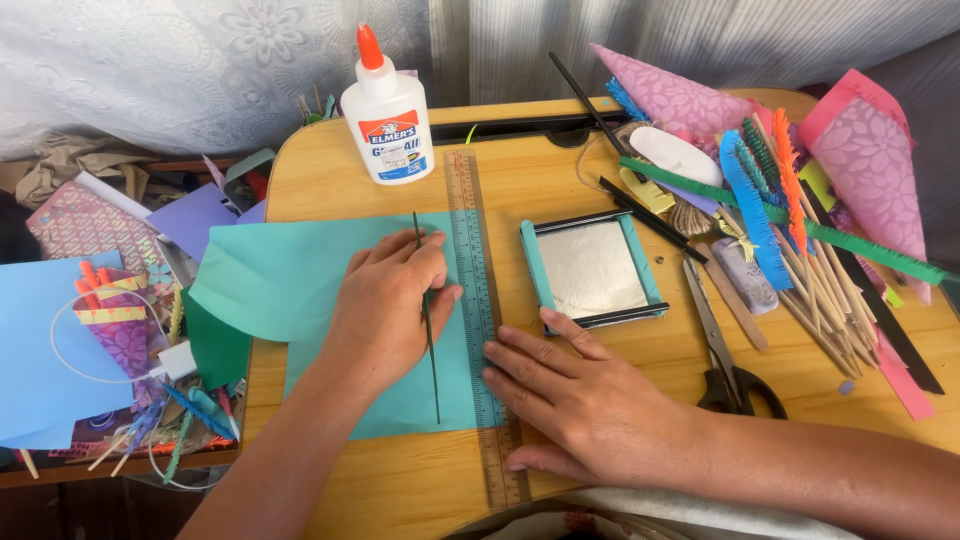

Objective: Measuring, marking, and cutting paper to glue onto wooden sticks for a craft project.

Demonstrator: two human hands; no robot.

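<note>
My left hand (385,305) rests on a teal paper sheet (290,275) and pinches a thin dark green stick (430,320) that lies lengthwise on the paper. My right hand (590,405) lies flat, fingers spread, pressing the lower part of a long clear ruler (470,250) that runs along the paper's right edge. Both sit on a small wooden table (600,200).
A white glue bottle (385,115) stands at the back. A small framed white square (592,270) lies right of the ruler, scissors (725,350) beyond it. Wooden skewers (820,300), fringed paper strips and pink paper cones crowd the right side. Coloured papers pile left of the table.
</note>
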